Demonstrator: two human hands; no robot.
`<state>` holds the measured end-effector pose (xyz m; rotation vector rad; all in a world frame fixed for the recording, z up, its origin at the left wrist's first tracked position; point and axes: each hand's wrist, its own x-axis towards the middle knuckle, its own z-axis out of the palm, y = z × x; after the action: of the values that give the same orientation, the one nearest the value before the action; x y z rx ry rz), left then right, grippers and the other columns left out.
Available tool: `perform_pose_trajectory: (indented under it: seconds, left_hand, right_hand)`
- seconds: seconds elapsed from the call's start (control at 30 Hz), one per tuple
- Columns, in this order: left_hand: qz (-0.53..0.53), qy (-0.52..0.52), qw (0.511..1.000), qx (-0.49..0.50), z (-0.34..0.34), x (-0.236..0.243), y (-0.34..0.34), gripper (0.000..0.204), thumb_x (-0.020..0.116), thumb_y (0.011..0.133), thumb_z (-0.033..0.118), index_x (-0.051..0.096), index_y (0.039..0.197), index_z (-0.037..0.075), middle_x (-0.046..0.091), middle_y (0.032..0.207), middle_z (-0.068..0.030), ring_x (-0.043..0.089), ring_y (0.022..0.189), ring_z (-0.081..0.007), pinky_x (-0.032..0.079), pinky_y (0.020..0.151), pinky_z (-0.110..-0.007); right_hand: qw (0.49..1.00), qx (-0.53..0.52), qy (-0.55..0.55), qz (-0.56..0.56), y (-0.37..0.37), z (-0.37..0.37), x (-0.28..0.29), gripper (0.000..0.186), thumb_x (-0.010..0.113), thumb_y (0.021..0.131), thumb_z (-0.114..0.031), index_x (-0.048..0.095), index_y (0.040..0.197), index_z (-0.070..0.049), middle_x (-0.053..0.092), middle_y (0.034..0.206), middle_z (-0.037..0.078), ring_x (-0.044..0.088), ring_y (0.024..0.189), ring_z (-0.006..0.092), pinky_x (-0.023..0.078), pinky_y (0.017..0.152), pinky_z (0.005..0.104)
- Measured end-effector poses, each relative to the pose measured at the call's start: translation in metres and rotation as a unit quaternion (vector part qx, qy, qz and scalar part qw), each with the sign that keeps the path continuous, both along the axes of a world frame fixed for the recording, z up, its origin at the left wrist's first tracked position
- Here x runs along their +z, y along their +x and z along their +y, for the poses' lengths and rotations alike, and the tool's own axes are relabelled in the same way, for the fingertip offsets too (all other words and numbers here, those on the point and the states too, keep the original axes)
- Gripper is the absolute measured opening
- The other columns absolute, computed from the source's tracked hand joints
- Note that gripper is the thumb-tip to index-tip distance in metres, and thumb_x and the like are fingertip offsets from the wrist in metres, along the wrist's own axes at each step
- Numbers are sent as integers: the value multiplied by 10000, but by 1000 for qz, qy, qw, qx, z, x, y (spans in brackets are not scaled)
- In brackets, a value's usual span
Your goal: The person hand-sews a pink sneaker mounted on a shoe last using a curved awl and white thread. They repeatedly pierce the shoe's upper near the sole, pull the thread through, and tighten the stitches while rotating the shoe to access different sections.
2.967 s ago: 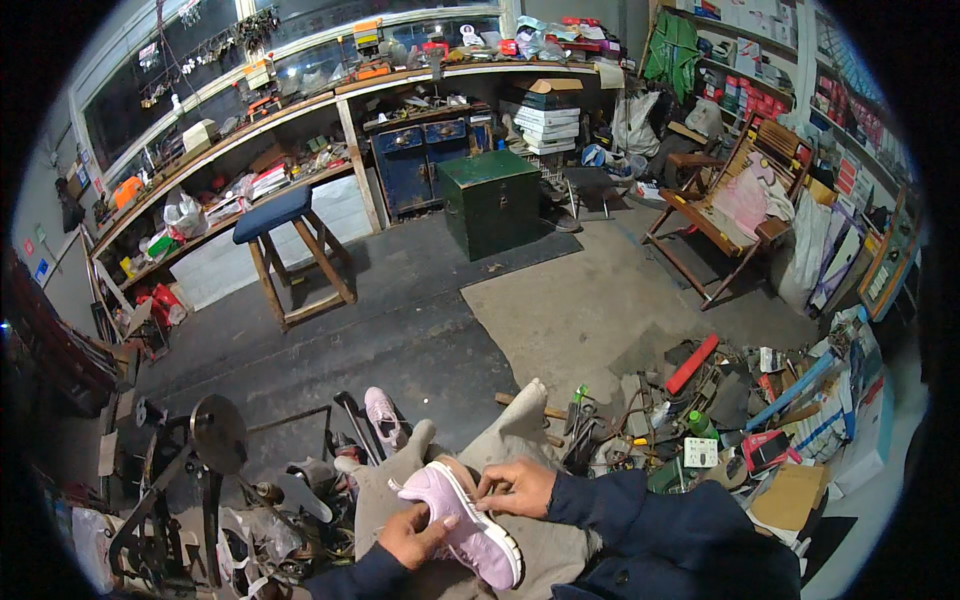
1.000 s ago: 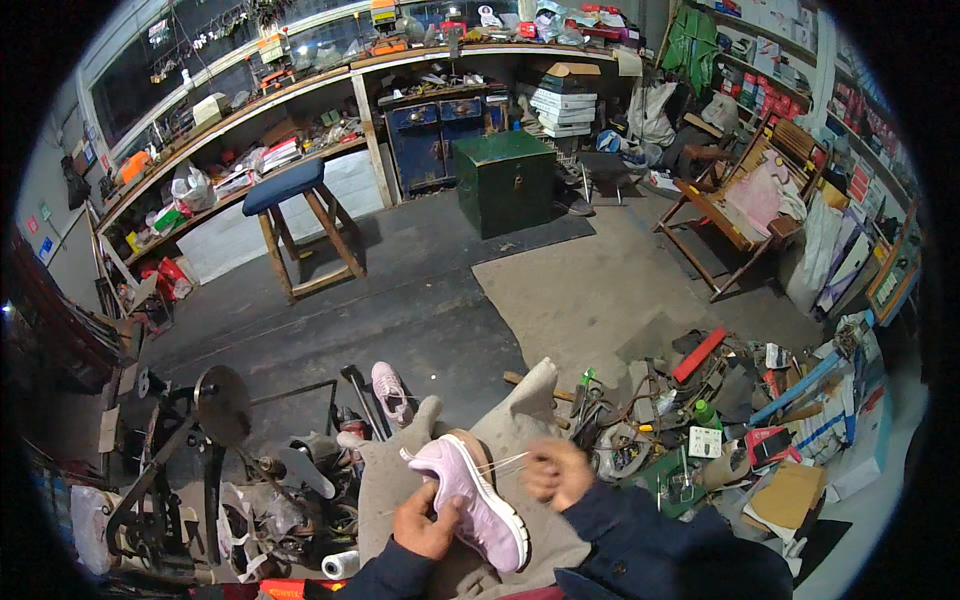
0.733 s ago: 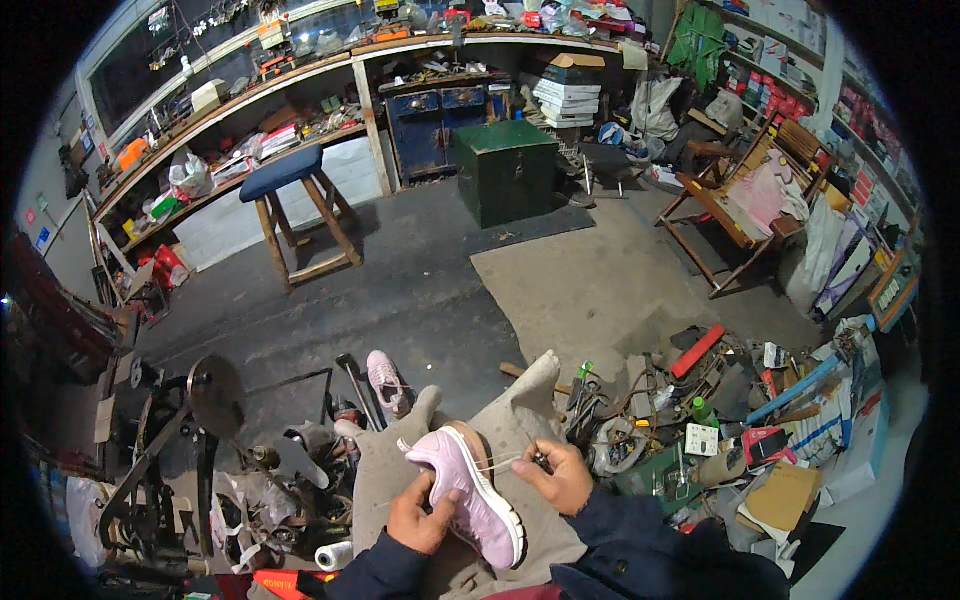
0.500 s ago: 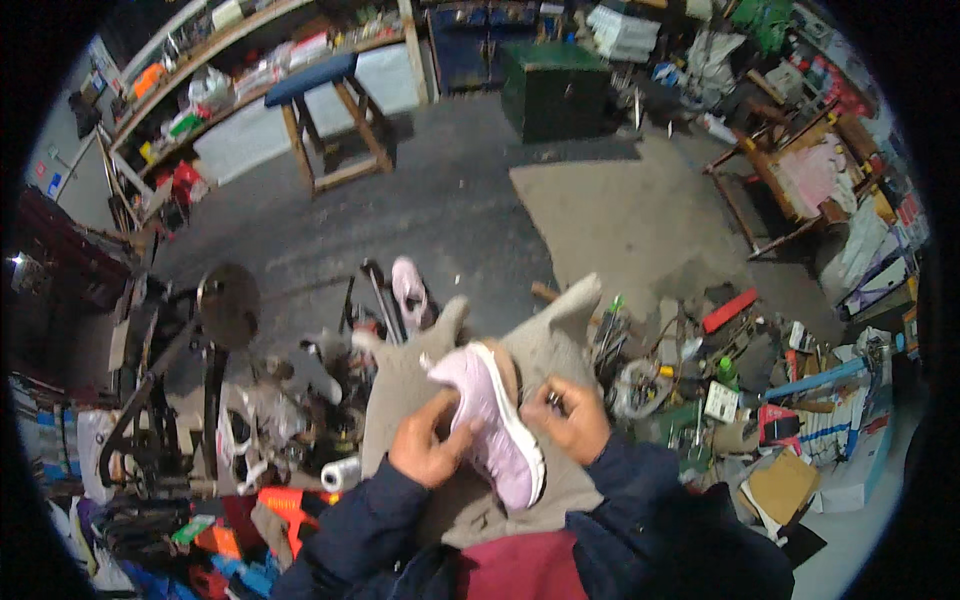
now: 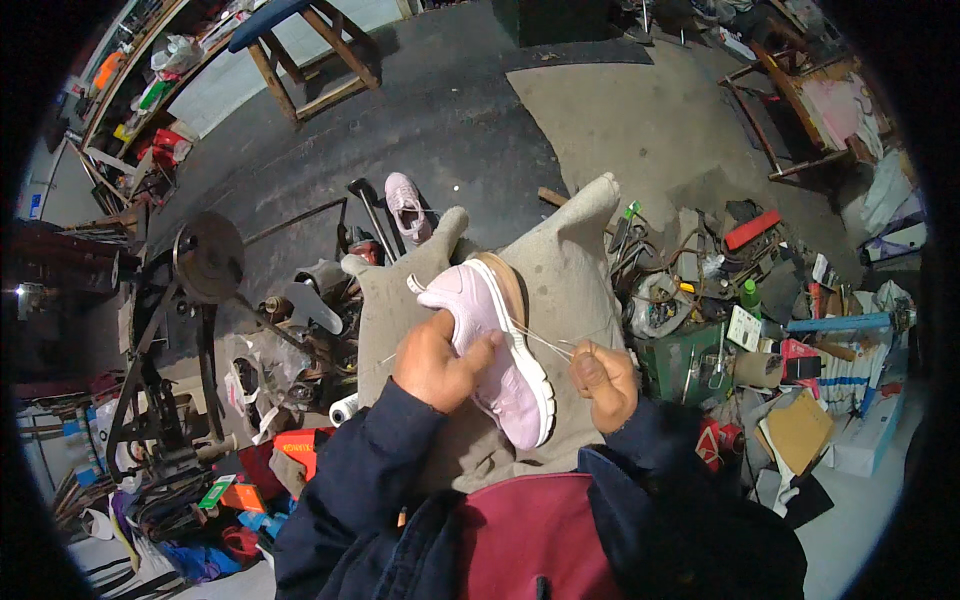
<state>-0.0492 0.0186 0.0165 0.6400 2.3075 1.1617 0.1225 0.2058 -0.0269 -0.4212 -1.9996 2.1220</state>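
A pink sneaker [image 5: 512, 392] with a white and tan sole lies on its side across the beige cloth [image 5: 570, 265] over my lap, heel pointing away from me. My left hand [image 5: 440, 362] grips it at the ankle opening, thumb on the upper and fingers partly hidden inside. White thread [image 5: 542, 343] runs in several strands from the sole's edge to my right hand [image 5: 606, 385]. Those right fingers are pinched on the thread; whether they also hold a small tool is too fine to tell. A matching pink sneaker [image 5: 407, 210] sits on the floor beyond my knees.
On the left stands a dark metal machine with a round wheel [image 5: 208, 257]. Tools and scraps crowd the right side, around a green box [image 5: 685, 365] and a red block [image 5: 752, 229]. A blue-topped stool [image 5: 268, 22] is farther off at the upper left.
The head view has tilted down, so things sit higher in it. My right hand has drawn away from the sole, and taut thread now shows between them. The left hand keeps its hold.
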Motion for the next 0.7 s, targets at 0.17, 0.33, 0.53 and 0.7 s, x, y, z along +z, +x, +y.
perform_pose_trajectory:
  seconds: [0.17, 0.33, 0.53, 0.7]
  left_hand:
    - [4, -21, 1000, -2, 1, -3, -2, 437, 753, 864, 369, 672, 925, -56, 670, 778, -288, 672, 754, -467, 518, 702, -497]
    - [-6, 26, 999, -22, -3, 16, -2, 448, 764, 881, 393, 687, 940, -45, 665, 744, -261, 688, 730, -419, 521, 665, -447]
    - [45, -32, 998, -24, -47, 43, -16, 348, 760, 918, 335, 701, 844, 0, 649, 662, -101, 603, 607, -161, 489, 608, -352]
    - [-109, 352, 920, 135, -56, 26, -18, 315, 561, 1054, 259, 692, 943, -5, 694, 825, -80, 660, 749, -218, 552, 898, -430]
  right_hand:
    - [999, 5, -49, 20, -3, -1, 2, 490, 463, 1104, -423, 477, 779, -57, 406, 650, -21, 339, 567, 82, 258, 541, 265]
    - [998, -25, 60, 18, -19, 1, 23, 408, 611, 1038, -372, 535, 823, -34, 481, 652, 3, 421, 563, 96, 338, 535, 271]
    - [957, 8, 289, 6, -53, -4, 38, 437, 924, 753, -258, 572, 879, -30, 531, 689, 46, 500, 576, 134, 423, 552, 309]
    - [953, 21, 303, -6, -62, -9, 36, 490, 933, 737, -305, 573, 956, -56, 550, 722, 53, 522, 597, 178, 449, 567, 342]
